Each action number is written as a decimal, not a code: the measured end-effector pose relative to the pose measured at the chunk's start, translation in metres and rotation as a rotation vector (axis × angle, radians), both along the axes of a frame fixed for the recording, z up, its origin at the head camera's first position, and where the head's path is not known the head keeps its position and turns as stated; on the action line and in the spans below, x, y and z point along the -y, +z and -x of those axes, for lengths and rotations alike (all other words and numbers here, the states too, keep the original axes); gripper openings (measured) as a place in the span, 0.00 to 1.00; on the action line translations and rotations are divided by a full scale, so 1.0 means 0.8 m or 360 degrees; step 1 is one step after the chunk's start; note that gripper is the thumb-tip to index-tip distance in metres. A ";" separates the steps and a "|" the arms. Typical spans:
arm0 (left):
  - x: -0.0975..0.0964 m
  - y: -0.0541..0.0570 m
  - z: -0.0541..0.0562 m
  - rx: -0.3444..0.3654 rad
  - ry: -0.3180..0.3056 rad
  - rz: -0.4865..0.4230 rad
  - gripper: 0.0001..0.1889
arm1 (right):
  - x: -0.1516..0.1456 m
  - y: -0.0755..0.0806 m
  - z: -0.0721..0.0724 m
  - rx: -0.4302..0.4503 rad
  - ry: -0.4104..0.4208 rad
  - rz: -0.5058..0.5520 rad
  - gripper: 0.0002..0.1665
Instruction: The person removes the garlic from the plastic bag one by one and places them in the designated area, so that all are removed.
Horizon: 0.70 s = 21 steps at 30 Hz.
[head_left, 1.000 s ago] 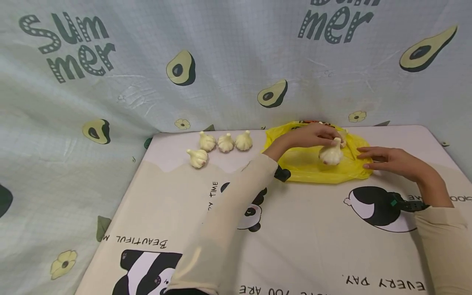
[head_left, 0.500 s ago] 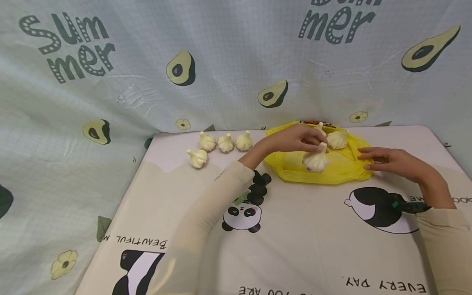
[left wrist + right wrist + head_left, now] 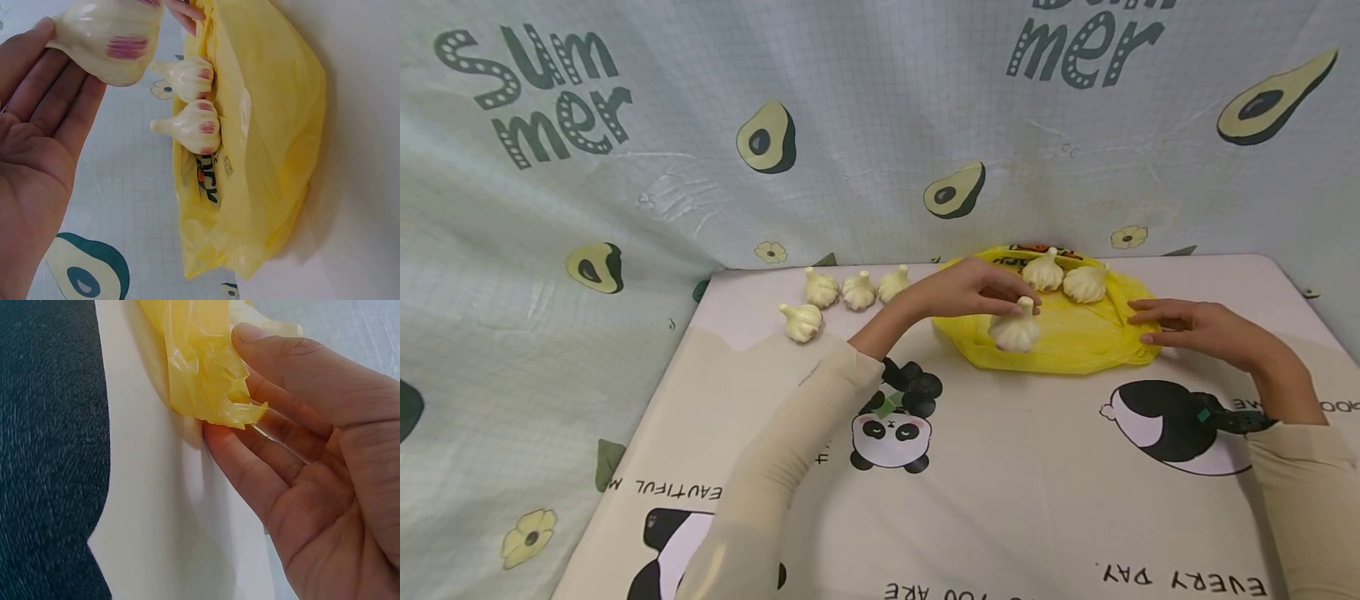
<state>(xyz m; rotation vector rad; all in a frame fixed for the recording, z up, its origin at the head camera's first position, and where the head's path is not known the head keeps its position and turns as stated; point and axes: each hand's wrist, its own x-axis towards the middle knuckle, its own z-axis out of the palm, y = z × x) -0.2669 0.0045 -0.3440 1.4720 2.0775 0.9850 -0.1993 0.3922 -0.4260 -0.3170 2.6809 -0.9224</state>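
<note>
Left hand (image 3: pixel 967 288) pinches a garlic bulb (image 3: pixel 1015 332) by its stem, over the left part of a yellow bag (image 3: pixel 1078 343). Right hand (image 3: pixel 1213 332), thumb and fingers apart, touches the bag's right end. Two further bulbs (image 3: pixel 1084 285) rest at the bag's far side; four others (image 3: pixel 858 291) lie on the table (image 3: pixel 1037 475), left of the bag.

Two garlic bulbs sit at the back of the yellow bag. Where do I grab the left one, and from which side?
I'd pinch the left bulb by its narrow stem, likely best from above and slightly left: the stem points up, and the neighbouring bulb crowds its right side. The left hand holds another bulb by its stem.
</note>
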 end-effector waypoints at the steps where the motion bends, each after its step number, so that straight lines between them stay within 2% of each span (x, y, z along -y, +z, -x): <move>1: 0.003 -0.001 0.000 -0.0001 0.0000 0.0009 0.15 | 0.000 0.000 0.000 -0.0001 0.0003 0.0001 0.29; 7: 0.020 -0.010 -0.003 -0.0023 0.0001 0.0028 0.12 | -0.001 -0.002 0.001 -0.0005 0.0009 0.0006 0.28; 14: 0.043 -0.022 -0.009 0.0074 0.0054 -0.0011 0.12 | -0.001 -0.001 0.002 0.0002 0.0008 0.0012 0.28; 21: 0.066 -0.026 -0.013 0.0096 0.0136 -0.0049 0.11 | -0.002 -0.002 0.002 0.0034 0.0000 0.0009 0.29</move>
